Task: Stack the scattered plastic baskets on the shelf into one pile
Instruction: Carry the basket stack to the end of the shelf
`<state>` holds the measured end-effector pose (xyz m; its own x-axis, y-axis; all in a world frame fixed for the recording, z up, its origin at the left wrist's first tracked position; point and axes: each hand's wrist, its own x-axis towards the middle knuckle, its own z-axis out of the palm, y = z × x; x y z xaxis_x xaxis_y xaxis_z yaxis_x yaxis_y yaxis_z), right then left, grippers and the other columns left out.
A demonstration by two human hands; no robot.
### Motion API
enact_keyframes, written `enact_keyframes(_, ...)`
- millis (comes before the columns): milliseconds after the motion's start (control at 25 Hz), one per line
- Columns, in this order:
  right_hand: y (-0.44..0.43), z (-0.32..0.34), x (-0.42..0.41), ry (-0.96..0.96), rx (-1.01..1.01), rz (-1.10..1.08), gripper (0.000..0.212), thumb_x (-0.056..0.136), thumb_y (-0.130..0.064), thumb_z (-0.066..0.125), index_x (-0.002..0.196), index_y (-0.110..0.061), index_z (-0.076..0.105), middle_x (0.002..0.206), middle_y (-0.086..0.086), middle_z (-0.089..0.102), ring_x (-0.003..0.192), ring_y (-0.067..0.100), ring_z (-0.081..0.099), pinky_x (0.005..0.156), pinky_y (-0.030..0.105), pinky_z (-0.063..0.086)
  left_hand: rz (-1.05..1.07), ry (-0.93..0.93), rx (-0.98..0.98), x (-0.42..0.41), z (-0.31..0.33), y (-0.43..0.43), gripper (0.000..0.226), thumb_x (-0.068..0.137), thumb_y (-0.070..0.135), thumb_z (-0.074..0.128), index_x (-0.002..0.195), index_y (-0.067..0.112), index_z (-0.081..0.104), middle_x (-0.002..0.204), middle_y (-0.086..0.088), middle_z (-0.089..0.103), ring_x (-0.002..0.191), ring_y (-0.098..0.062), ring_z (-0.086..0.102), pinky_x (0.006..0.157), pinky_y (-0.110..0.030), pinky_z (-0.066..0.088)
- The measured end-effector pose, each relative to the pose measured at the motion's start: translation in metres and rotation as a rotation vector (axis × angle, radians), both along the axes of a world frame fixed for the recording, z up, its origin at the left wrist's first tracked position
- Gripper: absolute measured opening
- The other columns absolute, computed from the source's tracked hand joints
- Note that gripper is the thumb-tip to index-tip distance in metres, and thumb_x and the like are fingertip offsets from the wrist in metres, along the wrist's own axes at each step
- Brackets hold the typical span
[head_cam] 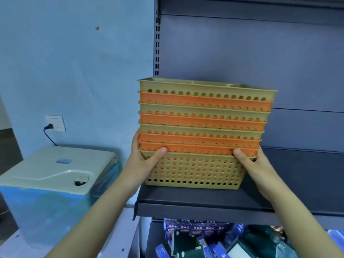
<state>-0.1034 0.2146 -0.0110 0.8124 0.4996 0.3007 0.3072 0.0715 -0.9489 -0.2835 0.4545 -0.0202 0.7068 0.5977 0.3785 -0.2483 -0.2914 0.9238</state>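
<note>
Orange-tan basket pile (202,131) gripped by both hands, seemingly resting on shelf (195,201).

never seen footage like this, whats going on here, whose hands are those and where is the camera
There is no machine here. The one picture comes from a wide-angle camera worn on a person's head, looking forward and down, so the two bare arms reaching in from below are the wearer's own. The left hand and right hand grip the two ends of a pile of nested plastic baskets, tan and orange, near its lower part. The pile rests on a dark shelf, or sits just at it. Below is another shelf with packaged goods. To the left, a pale lidded appliance stands below a wall socket.
</note>
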Motion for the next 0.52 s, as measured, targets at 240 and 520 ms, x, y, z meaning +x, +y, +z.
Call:
enact_keyframes(240, 0.018, 0.007, 0.056, 0.002, -0.087, 0.01, 0.07, 0.07, -0.053, 0.068, 0.134, -0.031, 0.05, 0.12, -0.016, 0.067, 0.109, 0.001, 0.061, 0.093, 0.028, 0.047, -0.073, 0.029, -0.013, 0.055, 0.007, 0.021, 0.068, 0.084, 0.037, 0.07, 0.141, 0.039, 0.032, 0.122, 0.02, 0.064, 0.101, 0.009, 0.066, 0.078, -0.015, 0.052)
enact_keyframes(520, 0.051, 0.008, 0.102, 0.018, -0.047, 0.055, 0.071, 0.071, -0.051, 0.069, 0.136, -0.032, 0.047, 0.118, -0.017, 0.065, 0.104, -0.003, 0.061, 0.079, 0.018, 0.046, -0.072, 0.062, -0.014, 0.105, 0.01, 0.05, 0.055, 0.091, 0.032, 0.064, 0.136, 0.044, 0.035, 0.119, 0.018, 0.067, 0.1, 0.005, 0.068, 0.07, -0.013, 0.055)
